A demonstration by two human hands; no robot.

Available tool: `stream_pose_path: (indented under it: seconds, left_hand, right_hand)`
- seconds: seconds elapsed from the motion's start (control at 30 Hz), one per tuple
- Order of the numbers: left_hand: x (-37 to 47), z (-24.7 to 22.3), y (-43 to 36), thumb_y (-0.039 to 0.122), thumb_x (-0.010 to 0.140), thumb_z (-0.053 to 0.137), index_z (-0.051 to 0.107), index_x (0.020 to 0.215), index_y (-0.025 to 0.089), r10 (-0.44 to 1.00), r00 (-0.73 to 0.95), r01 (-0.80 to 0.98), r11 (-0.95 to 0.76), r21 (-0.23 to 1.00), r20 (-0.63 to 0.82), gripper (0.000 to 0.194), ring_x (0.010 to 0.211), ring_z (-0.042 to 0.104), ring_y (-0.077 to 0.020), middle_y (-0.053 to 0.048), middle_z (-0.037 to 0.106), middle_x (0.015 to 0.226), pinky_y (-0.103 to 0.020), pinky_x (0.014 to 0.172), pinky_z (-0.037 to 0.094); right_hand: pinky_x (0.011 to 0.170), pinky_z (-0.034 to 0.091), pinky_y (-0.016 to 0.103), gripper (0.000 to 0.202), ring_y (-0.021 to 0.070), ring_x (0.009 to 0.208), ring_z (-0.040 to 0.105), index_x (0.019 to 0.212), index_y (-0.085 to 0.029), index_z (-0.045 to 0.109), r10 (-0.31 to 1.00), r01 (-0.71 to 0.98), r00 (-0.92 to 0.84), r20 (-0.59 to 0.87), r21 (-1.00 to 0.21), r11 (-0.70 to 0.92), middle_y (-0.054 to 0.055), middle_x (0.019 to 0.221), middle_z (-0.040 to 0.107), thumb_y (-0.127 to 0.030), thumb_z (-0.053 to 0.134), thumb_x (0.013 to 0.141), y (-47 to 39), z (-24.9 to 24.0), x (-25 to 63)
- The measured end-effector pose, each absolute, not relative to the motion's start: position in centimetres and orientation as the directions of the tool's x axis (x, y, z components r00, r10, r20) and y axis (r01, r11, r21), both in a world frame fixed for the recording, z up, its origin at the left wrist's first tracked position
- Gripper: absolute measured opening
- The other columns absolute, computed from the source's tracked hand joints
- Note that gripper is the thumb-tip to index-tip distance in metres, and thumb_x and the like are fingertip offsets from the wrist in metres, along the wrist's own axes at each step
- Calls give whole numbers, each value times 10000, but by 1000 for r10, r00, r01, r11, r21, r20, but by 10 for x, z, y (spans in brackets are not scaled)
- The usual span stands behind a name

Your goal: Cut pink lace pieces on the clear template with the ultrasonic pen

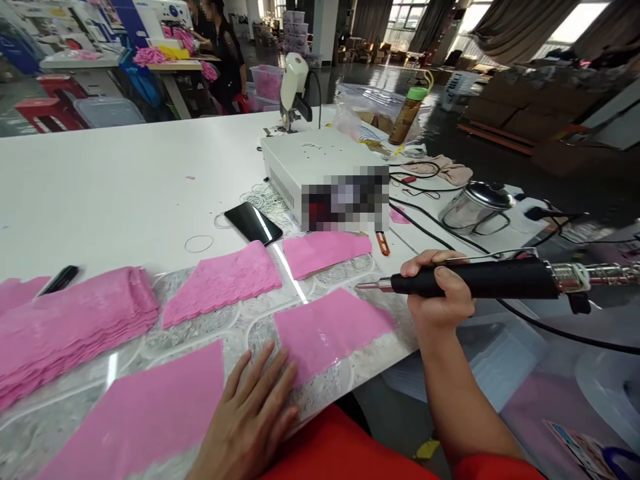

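Note:
My right hand (443, 287) is wrapped round a black handheld tool (500, 279), whose thin metal tip points left above a pink fabric piece (330, 330). My left hand (257, 407) lies flat with fingers spread, its fingertips at the lower left edge of that piece. To its left lies a larger pink piece (150, 407). Farther back are a scalloped pink piece (225, 280) and a narrow pink strip (327, 252). At the far left sits a thick stack of pink fabric (75, 320) beside a black marker (60, 279).
Behind the fabric stand a white box-shaped machine (320, 157) and a black phone (253, 223). At the right are an orange cutter (383, 243), a glass jug (475, 208) and black cables. A person (220, 60) is at a far sewing table.

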State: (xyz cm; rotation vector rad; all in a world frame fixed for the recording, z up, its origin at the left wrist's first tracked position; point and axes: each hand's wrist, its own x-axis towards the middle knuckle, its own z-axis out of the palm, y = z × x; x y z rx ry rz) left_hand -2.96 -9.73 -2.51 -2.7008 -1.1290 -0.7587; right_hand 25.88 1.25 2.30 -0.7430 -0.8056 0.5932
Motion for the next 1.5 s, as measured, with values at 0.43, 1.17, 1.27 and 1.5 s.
stream_pose_path:
  seconds: [0.43,1.17,1.27,1.5]
  left_hand:
    - [-32,-22,-90,196,940,513,634,1190,119,562,651,648,-762,13,510,289,1434,304,-235,-100,664,1235,-390,1217,190]
    - [-33,-23,-94,163,923,530,621,1222,132,587,675,650,-760,17,447,314,1380,405,-247,-100,648,1267,-404,1195,257]
    - [-32,-22,-94,163,928,523,628,1212,127,594,664,656,-755,30,454,305,1385,396,-244,-103,653,1258,-398,1199,246]
    - [-32,-22,-93,186,931,522,635,1205,155,585,664,657,-754,11,465,298,1359,436,-235,-86,661,1248,-389,1186,283]
  right_hand:
    - [459,431,267,124,111,472,523,684,-183,569,660,-224,675,330,-760,610,-25,619,566,-225,548,569,2,22,290]
    - [451,445,276,117,112,471,526,718,-191,586,765,-281,539,353,-781,558,-12,651,557,-237,560,613,-6,19,275]
    - [447,441,273,124,113,467,524,717,-192,594,770,-284,527,359,-780,558,-13,645,562,-239,563,606,-3,18,273]
    - [452,443,274,123,112,471,522,728,-195,587,776,-265,509,373,-790,554,-15,652,554,-254,578,620,-1,16,272]
